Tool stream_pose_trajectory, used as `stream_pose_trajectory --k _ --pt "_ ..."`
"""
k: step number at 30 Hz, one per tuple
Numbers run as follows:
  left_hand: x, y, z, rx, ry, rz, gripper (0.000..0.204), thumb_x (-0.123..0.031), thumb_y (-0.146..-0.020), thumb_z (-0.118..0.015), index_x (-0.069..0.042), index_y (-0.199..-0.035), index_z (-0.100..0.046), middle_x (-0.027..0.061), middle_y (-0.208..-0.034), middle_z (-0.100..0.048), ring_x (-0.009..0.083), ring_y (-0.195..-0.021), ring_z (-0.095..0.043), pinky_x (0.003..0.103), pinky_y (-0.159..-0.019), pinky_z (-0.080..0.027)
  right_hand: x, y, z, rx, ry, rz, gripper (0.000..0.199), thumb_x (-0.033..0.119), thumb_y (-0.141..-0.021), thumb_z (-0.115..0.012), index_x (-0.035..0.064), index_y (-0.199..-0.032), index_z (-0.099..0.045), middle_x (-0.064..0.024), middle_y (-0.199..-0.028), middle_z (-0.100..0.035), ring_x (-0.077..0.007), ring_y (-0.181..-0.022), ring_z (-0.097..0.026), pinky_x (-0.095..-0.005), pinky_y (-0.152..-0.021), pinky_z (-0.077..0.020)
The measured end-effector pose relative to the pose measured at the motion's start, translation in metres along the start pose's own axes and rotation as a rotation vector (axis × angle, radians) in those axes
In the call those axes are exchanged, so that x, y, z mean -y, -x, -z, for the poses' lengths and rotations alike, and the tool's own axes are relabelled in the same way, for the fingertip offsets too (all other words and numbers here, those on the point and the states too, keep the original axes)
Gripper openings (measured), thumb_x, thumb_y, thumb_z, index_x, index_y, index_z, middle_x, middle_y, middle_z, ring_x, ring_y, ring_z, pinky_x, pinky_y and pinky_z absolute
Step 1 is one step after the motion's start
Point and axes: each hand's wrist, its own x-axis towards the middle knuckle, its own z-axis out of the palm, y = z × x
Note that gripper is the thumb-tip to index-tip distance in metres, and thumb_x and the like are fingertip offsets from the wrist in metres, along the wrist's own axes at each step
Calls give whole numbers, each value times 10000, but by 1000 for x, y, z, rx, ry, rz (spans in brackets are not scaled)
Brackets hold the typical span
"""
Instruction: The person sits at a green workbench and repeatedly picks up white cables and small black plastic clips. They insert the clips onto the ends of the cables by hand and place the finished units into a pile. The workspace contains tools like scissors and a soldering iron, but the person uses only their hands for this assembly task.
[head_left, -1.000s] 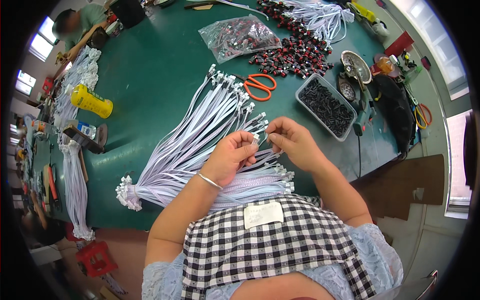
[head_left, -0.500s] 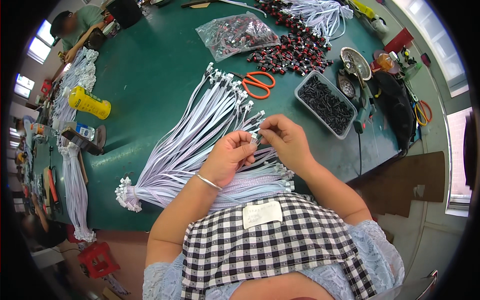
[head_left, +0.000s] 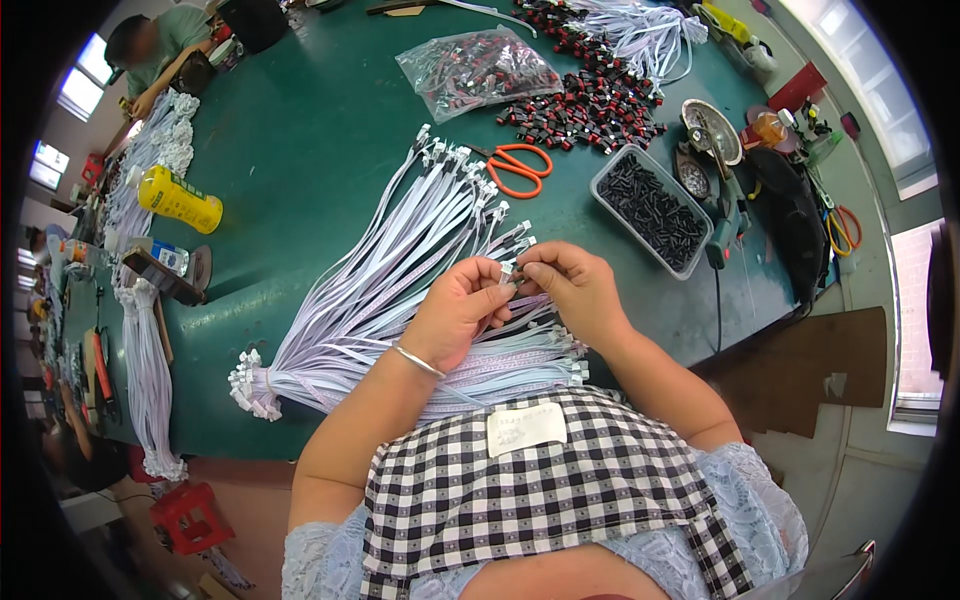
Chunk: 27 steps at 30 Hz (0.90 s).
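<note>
My left hand (head_left: 462,308), with a silver bangle on its wrist, pinches a small white cable connector (head_left: 507,269) between thumb and fingers. My right hand (head_left: 580,290) is closed right beside it, thumb and forefinger pressed together at the connector's wires; what lies between those fingertips is too small to make out. Beneath both hands a bundle of white flat cables (head_left: 345,295) fans out over the table, small connectors at its ends. Right of my hands stands a clear plastic tub (head_left: 598,196) of short black tubes (head_left: 655,212).
Orange-handled scissors (head_left: 518,170) lie beyond the cables. Farther off are a clear bag (head_left: 475,72) of small parts and a pile of black-and-red parts (head_left: 590,105). A yellow bottle (head_left: 180,198) and a phone-like stand (head_left: 165,278) are left. A person (head_left: 165,50) sits far left.
My right fingertips have shifted slightly down and now touch or nearly touch those of my left hand at the connector. My left hand stays almost in place.
</note>
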Motion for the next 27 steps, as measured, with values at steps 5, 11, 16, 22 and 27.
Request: stream_pose_trajectory --k 5,11,16,22,27 --pt "0 0 0 -2 -22 1 126 -38 -864 -605 -69 -963 -532 3 -826 -567 98 -682 -555 213 -631 -462 4 -2 0 32 115 4 125 54 -878 -590 -28 -960 -636 -78 -854 -648 -122 -758 -637 -238 -680 -519" --pt "-1 1 -1 -6 -40 -6 135 -39 -862 -608 -73 -969 -533 -2 -832 -564 94 -688 -555 209 -638 -462 9 -2 -1 28 121 18 111 49 -865 -603 -28 -933 -642 -82 -852 -637 -125 -758 -634 -238 -671 -508" --pt "1 3 -4 -25 -148 -40 146 -40 -858 -614 -62 -974 -528 -2 -831 -562 85 -706 -555 207 -631 -464 9 -4 3 102 103 52 280 20 -835 -612 -2 -1113 -581 -65 -827 -626 -109 -727 -605 -241 -656 -495" --pt "-7 10 -9 17 -540 -120 208 -7 -836 -605 -24 -1026 -521 10 -869 -557 69 -762 -545 205 -684 -462 23 -4 11 206 236 102 596 -56 -809 -590 50 -1361 -391 -20 -827 -561 -57 -749 -533 -204 -658 -451" --pt "-20 13 0 17 -738 -72 302 6 -818 -598 -17 -1103 -500 15 -878 -564 58 -782 -543 197 -695 -449 20 -2 11 233 158 44 693 -48 -796 -597 75 -1413 -307 -39 -824 -575 -79 -755 -546 -231 -682 -461"
